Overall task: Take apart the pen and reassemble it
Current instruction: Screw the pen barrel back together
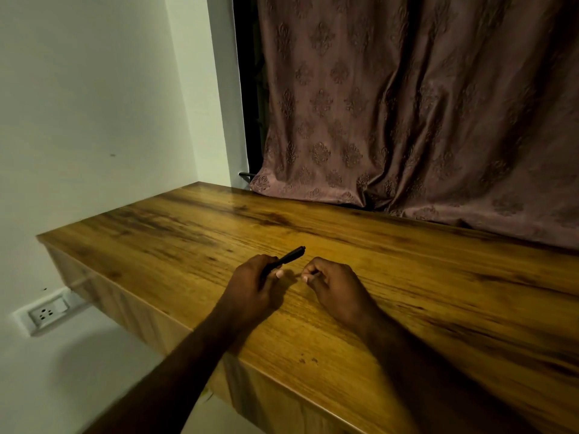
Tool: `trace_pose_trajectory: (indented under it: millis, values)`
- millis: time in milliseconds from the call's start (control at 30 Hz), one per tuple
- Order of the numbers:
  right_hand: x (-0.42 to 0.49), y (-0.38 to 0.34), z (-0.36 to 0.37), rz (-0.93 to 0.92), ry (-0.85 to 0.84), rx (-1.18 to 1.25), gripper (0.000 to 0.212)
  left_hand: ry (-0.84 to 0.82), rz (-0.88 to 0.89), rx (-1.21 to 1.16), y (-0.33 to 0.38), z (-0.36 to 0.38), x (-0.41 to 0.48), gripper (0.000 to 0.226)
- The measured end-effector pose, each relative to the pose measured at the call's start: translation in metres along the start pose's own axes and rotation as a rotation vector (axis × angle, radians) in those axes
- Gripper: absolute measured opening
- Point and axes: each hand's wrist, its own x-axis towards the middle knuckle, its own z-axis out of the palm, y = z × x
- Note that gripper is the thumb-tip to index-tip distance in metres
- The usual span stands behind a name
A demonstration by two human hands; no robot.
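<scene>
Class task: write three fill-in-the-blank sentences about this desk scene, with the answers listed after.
1. The left hand grips a black ____.
2. The desk is made of ____.
3. Behind the desk hangs a patterned ____.
Missing words: pen, wood, curtain.

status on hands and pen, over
Left hand grips pen. Right hand curled beside it, not touching; anything pinched unclear. Nothing between the hands.
</scene>
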Motion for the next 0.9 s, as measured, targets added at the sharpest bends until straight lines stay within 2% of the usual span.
trace_pose_trajectory:
  millis: [67,167,300,533,633,900]
  values:
    - [0.0,0.0,0.0,0.005,-0.011,0.011,0.009,-0.024,0.015,-0.015,-0.001,0.001,0.0,0.049]
    - [0.0,0.0,0.001,0.012,-0.02,0.007,0.007,-0.036,0.017,-0.017,-0.003,0.003,-0.001,0.032]
    - [0.001,0.0,0.001,0.049,-0.02,0.071,0.006,-0.054,0.017,0.006,-0.007,0.003,0.0,0.021]
    - [0.003,-0.009,0.005,0.186,0.006,0.447,0.008,-0.057,-0.041,-0.158,-0.001,0.0,-0.001,0.029]
    - [0.004,-0.012,0.005,0.215,-0.004,0.516,0.007,-0.053,-0.071,-0.19,-0.003,0.0,0.0,0.034]
    - [0.002,-0.018,0.011,0.251,0.027,0.605,0.008,-0.063,-0.131,-0.308,0.005,0.009,-0.002,0.018]
